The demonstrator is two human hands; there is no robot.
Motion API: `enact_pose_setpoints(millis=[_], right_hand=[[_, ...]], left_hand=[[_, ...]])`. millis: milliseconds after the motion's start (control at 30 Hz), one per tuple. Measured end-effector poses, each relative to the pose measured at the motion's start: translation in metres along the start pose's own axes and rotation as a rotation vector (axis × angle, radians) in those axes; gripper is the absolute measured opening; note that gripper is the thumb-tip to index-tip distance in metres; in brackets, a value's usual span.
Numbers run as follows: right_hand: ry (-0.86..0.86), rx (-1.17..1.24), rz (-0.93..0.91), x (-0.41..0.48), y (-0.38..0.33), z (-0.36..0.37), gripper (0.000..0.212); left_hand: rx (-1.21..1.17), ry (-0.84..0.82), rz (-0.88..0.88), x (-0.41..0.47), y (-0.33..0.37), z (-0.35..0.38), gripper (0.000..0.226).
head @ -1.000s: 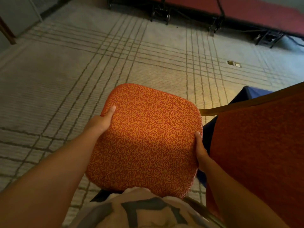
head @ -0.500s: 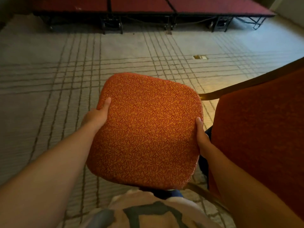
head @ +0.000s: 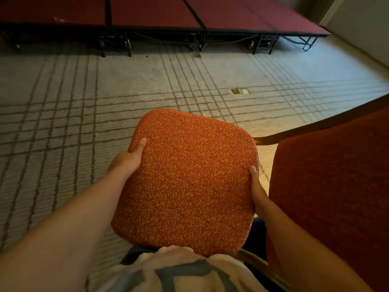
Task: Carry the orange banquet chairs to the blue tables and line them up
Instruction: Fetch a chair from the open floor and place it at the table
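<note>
You have the orange banquet chair (head: 187, 182) off the carpet (head: 63, 123) and square in front of your chest, its patterned seat facing up at you and turned a little, so one corner points away towards the red stage platform (head: 157, 15). Your left hand (head: 126, 161) grips the seat's left edge: the thumb lies flat along the top of the cushion, and the fingers go under the rim, out of sight. Your right hand (head: 257, 190) holds the opposite edge in the same way, thumb tip on the fabric and the rest hidden beneath.

The thing to mind is what stands on your right. A tall plain orange panel (head: 328, 186) with a gilt frame rail (head: 294, 131) rises just beside your right forearm. It is probably this chair's back, though you cannot tell that for sure from here. If so, the chair lies crosswise to you, front edge by the left hand and back by the right, and the taller, heavier end hangs on your right arm.

No blue table shows plainly in this view — only a dark patch under the seat's near right corner, too dim to name. Ahead lie open carpet, a small brass floor plate (head: 240, 91) and the stage. So this looks like mid-carry. The next move likely calls for turning your body to find the tables, with the right side leading and needing the wider berth.
</note>
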State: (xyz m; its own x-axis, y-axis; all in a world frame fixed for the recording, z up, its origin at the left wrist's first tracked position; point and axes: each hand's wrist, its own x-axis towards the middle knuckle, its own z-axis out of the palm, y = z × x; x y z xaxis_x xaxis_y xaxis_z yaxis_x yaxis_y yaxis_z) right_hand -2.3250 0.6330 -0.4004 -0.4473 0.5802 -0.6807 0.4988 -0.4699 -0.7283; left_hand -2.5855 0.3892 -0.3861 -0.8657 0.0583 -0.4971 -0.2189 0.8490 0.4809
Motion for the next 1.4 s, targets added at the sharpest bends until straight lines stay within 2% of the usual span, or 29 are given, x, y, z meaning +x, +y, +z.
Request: enact_pose_setpoints(millis=[33, 133, 200, 333, 600, 733, 833, 1033, 1133, 1233, 1400], right_hand=[[0.008, 0.006, 0.006, 0.014, -0.01, 0.001, 0.095], [0.052, 0.027, 0.043, 0.053, -0.041, 0.006, 0.113], [0.096, 0.06, 0.066, 0.08, -0.058, 0.006, 0.105], [0.18, 0.166, 0.075, 0.136, -0.08, -0.001, 0.135], [0.409, 0.334, 0.052, 0.222, -0.171, 0.001, 0.121], [0.493, 0.436, 0.038, 0.247, -0.206, -0.014, 0.117], [0.551, 0.533, 0.039, 0.267, -0.234, -0.037, 0.125], [0.679, 0.684, 0.072, 0.328, -0.257, -0.121, 0.113], [0.742, 0.722, 0.064, 0.363, -0.287, -0.175, 0.099], [0.766, 0.756, 0.077, 0.392, -0.302, -0.219, 0.121], [0.807, 0.84, 0.102, 0.44, -0.311, -0.288, 0.121]], left_hand=[[0.011, -0.003, 0.005, 0.014, 0.014, 0.001, 0.114], [0.043, -0.03, 0.035, 0.057, 0.059, 0.002, 0.122], [0.061, -0.051, 0.068, 0.088, 0.095, 0.009, 0.119], [0.137, -0.109, 0.124, 0.147, 0.163, 0.033, 0.116], [0.259, -0.239, 0.364, 0.257, 0.359, 0.061, 0.112], [0.297, -0.264, 0.488, 0.285, 0.448, 0.086, 0.128], [0.359, -0.295, 0.58, 0.292, 0.519, 0.116, 0.123], [0.451, -0.395, 0.679, 0.288, 0.631, 0.216, 0.114], [0.458, -0.413, 0.727, 0.284, 0.704, 0.266, 0.118], [0.514, -0.436, 0.76, 0.275, 0.767, 0.311, 0.121], [0.547, -0.416, 0.809, 0.257, 0.854, 0.379, 0.113]])
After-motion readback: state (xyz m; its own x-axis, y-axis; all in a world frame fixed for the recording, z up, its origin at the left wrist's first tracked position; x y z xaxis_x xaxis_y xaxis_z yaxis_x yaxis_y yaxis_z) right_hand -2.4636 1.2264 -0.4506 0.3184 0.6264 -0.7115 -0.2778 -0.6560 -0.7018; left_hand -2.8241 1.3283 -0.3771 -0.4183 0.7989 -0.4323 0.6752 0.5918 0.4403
